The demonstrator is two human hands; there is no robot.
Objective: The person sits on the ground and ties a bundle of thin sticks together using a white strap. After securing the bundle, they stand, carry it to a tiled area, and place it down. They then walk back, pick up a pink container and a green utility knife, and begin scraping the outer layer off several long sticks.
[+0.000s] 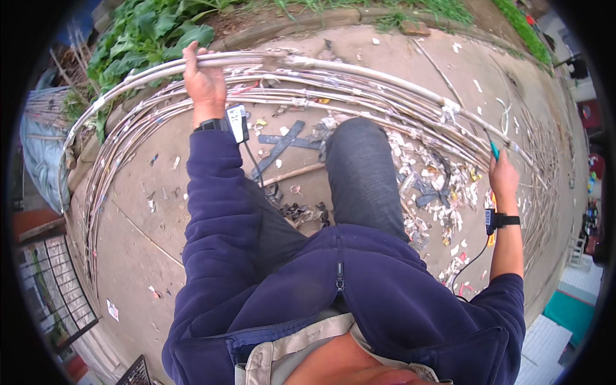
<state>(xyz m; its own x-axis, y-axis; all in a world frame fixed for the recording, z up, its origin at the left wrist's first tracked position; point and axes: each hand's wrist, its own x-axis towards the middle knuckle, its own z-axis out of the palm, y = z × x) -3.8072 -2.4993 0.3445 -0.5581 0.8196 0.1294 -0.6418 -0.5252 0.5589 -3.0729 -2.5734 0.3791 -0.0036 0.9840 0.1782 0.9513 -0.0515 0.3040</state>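
Observation:
My left hand (206,79) grips a pair of long pale poles (346,67), its thumb over them. They run in an arc across the view, with strips of light wrapping bound around them in places. In my right hand (504,178) is a tool with a green handle (494,150). Its thin dark shaft or blade points up toward the poles, close to a wrapped joint (512,146); whether it touches them I cannot tell. Below the held poles lies a bundle of thinner poles (288,100), also tied at several spots.
Scraps of torn wrapping (433,192) litter the concrete around my knee (363,159). Crossed dark strips (284,144) and a stick (296,174) lie between my arms. Thin twigs (544,211) are heaped at the right. A leafy vegetable bed (144,48) borders the far left.

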